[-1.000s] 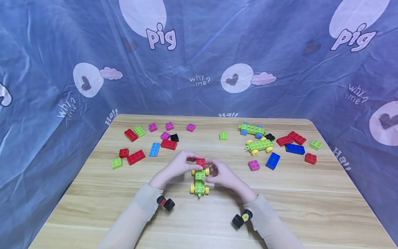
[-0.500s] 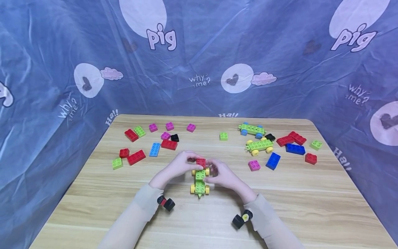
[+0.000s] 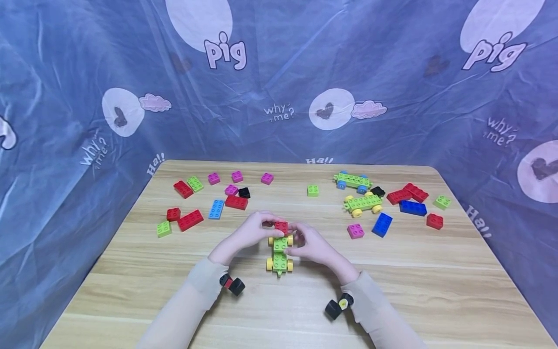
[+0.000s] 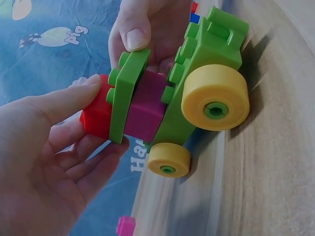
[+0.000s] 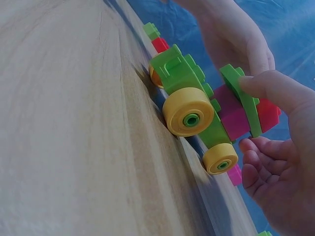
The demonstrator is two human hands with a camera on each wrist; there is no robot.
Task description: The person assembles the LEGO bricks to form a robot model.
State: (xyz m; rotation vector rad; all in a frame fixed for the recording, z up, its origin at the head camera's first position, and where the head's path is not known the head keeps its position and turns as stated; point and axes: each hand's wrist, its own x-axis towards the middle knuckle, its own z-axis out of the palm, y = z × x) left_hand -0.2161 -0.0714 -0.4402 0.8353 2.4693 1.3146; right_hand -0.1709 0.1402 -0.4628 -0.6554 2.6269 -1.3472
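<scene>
A toy car of building bricks stands between both hands, on a green wheeled base [image 4: 194,69] with yellow wheels [image 5: 188,112]. On the base sits a purple brick [image 4: 146,108]. A thin green plate [image 5: 243,98] lies over that brick, slightly tilted, with a narrow gap at one edge. Topmost is a red brick [image 3: 281,228] on the plate's far end. My left hand [image 3: 250,231] pinches the red brick between thumb and fingers. My right hand [image 3: 311,244] holds the green plate by its edges, thumb on the near side and fingertips opposite.
Loose red, green, pink, black and light blue bricks [image 3: 216,209] lie at the back left. Two more green wheeled bases [image 3: 364,203] stand at the back right, among red, dark blue [image 3: 382,225] and pink bricks [image 3: 355,231]. A patterned blue cloth [image 3: 279,135] hangs behind the table.
</scene>
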